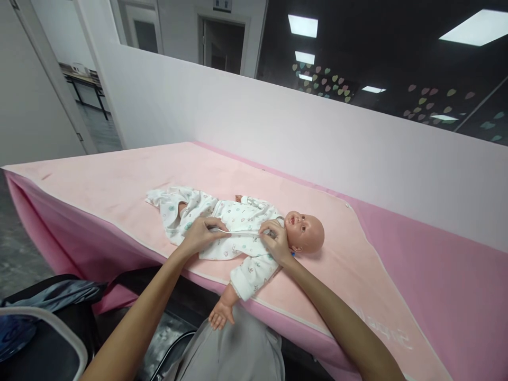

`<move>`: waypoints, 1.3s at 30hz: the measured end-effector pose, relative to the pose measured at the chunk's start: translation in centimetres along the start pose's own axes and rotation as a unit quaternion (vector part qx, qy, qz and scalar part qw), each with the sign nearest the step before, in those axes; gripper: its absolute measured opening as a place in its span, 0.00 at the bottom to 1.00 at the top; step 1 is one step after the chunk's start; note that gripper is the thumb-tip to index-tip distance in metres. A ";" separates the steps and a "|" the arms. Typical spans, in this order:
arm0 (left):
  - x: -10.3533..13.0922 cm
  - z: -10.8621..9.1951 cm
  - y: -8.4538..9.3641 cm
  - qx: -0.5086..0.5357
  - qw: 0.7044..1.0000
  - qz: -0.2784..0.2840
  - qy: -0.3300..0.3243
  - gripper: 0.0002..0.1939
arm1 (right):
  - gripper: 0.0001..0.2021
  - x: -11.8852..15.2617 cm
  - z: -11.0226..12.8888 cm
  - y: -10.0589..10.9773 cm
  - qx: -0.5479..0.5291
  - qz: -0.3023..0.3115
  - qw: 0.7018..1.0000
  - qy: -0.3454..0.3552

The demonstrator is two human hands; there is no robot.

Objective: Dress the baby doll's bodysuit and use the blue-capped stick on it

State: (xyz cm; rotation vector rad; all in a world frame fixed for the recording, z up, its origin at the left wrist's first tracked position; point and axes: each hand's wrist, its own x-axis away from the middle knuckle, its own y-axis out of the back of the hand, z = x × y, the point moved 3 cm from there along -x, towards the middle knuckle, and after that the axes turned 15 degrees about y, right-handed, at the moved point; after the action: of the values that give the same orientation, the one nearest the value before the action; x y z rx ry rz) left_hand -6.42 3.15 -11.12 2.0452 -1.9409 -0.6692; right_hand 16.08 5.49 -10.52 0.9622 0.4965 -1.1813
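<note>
A baby doll (307, 233) lies on its back on the pink padded table cover (115, 177), its head to the right. It wears a white printed outfit (218, 251), with the legs part loose at the left. My left hand (204, 233) pinches the front edge of the outfit near the doll's waist. Close to the doll's neck, my right hand (277, 241) pinches the same edge, which runs straight between both hands. One doll arm hangs over the table's near edge, palm up.
Behind the table stands a white wall (238, 127) with a dark window above it. A black chair (43, 338) with cloth on it is at the lower left. An open doorway with a far table (85, 79) shows at the upper left.
</note>
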 end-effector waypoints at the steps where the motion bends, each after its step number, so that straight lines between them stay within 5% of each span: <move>1: 0.0 0.1 0.1 -0.004 1.000 0.003 0.004 0.13 | 0.04 0.0 0.0 0.0 0.005 0.001 1.000 0.001; 7: -1.3 -2.0 1.5 0.011 0.992 0.120 0.023 0.18 | 0.04 -0.8 1.2 0.1 0.106 0.073 0.990 0.055; 10: -2.9 -5.1 1.4 0.027 0.995 0.100 0.005 0.18 | 0.06 -0.9 3.0 0.8 0.204 0.155 0.960 0.113; 15: -6.0 -8.4 -4.4 -0.004 0.971 0.223 -0.091 0.21 | 0.08 2.5 6.7 2.5 0.405 0.183 0.866 0.229; 18: -7.8 -7.9 -7.5 0.000 0.964 0.242 -0.109 0.28 | 0.09 5.9 7.3 2.8 0.415 0.240 0.850 0.218; 20: -8.7 -7.1 -8.5 0.004 0.966 0.238 -0.105 0.24 | 0.14 7.6 7.2 3.0 0.414 0.262 0.844 0.220; 24: -10.1 -5.4 -8.1 0.097 0.975 0.201 -0.008 0.17 | 0.16 8.4 7.1 3.4 0.441 0.306 0.803 0.258; 29: -10.7 -4.5 -7.0 0.286 0.937 0.182 0.088 0.17 | 0.06 6.6 8.2 3.4 0.470 0.395 0.739 0.277; 32: -10.7 -4.3 -6.9 0.325 0.921 0.192 0.094 0.18 | 0.07 4.2 9.6 4.3 0.458 0.359 0.773 0.254; 35: -10.8 -4.2 -7.0 0.360 0.905 0.211 0.080 0.18 | 0.05 0.9 11.1 5.3 0.449 0.252 0.820 0.251; 39: -10.8 -4.0 -7.0 0.406 0.884 0.218 0.079 0.19 | 0.13 -2.6 11.1 5.1 0.467 0.113 0.818 0.315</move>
State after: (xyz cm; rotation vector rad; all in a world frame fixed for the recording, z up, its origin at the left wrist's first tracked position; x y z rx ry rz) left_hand 1.50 13.88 -9.26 1.7887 -2.7180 0.4909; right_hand 18.33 -2.06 -0.77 2.2452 0.2713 -0.8337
